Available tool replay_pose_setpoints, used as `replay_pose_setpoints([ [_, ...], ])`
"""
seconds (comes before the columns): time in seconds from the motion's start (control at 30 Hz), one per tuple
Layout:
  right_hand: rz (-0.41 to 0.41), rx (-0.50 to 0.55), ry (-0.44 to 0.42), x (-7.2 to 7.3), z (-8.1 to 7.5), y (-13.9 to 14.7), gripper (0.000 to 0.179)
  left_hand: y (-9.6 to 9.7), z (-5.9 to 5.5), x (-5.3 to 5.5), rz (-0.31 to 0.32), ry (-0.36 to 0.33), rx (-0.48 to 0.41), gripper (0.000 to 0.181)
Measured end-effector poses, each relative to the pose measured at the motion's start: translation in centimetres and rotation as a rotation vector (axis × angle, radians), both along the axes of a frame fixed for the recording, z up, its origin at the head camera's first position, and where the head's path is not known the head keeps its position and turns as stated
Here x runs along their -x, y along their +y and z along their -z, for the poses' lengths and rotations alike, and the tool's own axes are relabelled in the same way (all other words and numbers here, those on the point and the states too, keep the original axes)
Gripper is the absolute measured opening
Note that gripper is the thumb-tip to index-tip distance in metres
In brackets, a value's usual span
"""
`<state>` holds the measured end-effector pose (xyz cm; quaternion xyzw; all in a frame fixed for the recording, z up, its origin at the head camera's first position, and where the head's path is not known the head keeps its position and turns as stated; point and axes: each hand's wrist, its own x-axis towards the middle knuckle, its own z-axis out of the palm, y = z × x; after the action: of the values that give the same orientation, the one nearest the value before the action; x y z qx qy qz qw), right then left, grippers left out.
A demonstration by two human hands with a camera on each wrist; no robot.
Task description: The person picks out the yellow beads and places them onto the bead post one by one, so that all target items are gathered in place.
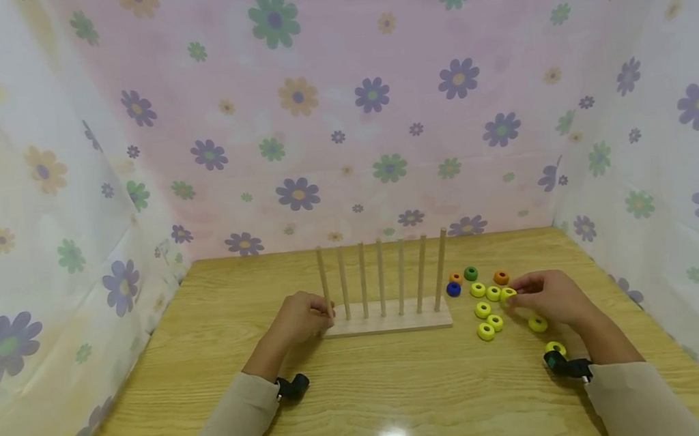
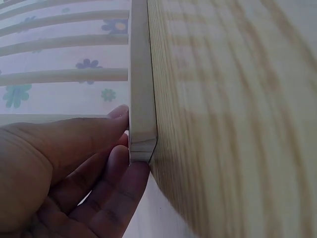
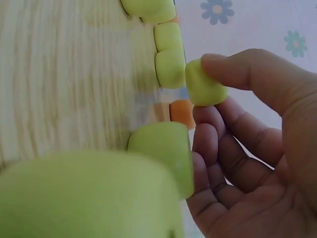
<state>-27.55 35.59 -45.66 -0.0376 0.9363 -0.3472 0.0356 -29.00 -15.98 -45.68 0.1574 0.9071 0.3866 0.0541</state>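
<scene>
A wooden peg rack (image 1: 388, 322), a flat base with several upright rods, stands on the table. My left hand (image 1: 300, 317) grips the left end of its base; the left wrist view shows the thumb against the base (image 2: 141, 99) and the fingers around its end. To the right of the rack, my right hand (image 1: 549, 294) pinches a yellow bead (image 3: 205, 84) between thumb and fingers, lifted a little off the tabletop. Around that hand lie several loose yellow beads (image 1: 485, 331), along with an orange bead (image 1: 501, 277) just behind.
Close to the rack's right end sit a blue bead (image 1: 454, 289), another orange bead (image 1: 455, 277) and a green bead (image 1: 471, 273). One yellow bead (image 1: 555, 348) lies by the right wrist camera. Flowered cloth (image 1: 341, 109) encloses the wooden table (image 1: 351, 396) at back and sides.
</scene>
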Motion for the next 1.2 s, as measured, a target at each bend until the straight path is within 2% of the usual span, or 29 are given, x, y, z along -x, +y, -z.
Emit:
replay_pose_setpoints([
  [0.2, 0.001, -0.005, 0.073, -0.2, -0.6, -0.5, 0.050, 0.3, -0.1, -0.3, -0.039, -0.004, 0.028, 0.013],
  [0.43, -0.029, 0.000, 0.151, 0.1, -2.2, -1.8, 0.043, 0.4, -0.4, -0.3, -0.051, 0.057, 0.079, 0.017],
  [0.57, -0.037, 0.003, 0.169, 0.1, -3.0, -2.4, 0.042, 0.2, -0.5, -0.3, -0.072, 0.027, 0.095, 0.014],
  [0.67, -0.035, 0.016, 0.176, -0.1, -3.7, -2.9, 0.042, 0.1, -0.4, -0.4, -0.065, -0.004, 0.086, 0.011],
  [0.93, -0.020, 0.024, 0.188, -0.2, -5.4, -4.2, 0.045, 0.1, -0.4, -0.2, -0.051, 0.015, 0.093, 0.014],
  [1.2, -0.031, 0.072, 0.244, -0.8, -6.8, -5.6, 0.041, 0.0, -0.4, -0.3, -0.057, 0.014, 0.087, 0.007],
])
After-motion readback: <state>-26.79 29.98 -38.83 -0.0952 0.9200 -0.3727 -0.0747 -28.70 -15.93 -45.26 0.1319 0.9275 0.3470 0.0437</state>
